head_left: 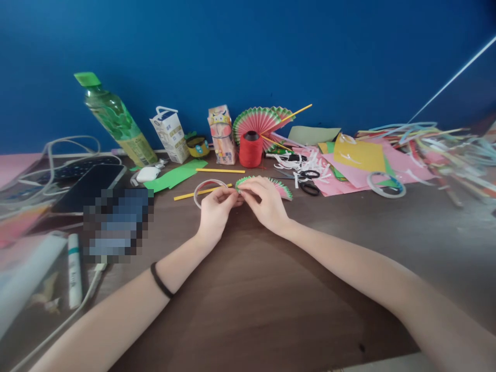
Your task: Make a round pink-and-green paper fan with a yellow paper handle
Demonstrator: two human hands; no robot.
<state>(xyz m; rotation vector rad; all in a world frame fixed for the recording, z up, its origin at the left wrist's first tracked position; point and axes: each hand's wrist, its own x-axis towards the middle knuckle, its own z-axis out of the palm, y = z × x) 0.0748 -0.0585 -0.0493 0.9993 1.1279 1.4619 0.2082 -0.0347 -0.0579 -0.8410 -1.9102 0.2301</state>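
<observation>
A pleated pink paper fan with green edges [279, 186] lies on the brown table in front of me. My right hand [264, 202] rests over its left part, fingers closed on the folds. My left hand [215, 209] pinches the fan's left tip, meeting the right hand's fingers. A roll of clear tape [200, 188] lies just behind my left hand, with a yellow stick [188, 195] beside it. A black band sits on my left wrist.
Behind stand a finished pink fan [259, 120], a red thread spool [250, 150], two small cartons, a green bottle [114, 120]. Scissors [309, 182], paper scraps and coloured sheets [358, 155] lie right. Phone, cables and a glue stick [74, 268] lie left.
</observation>
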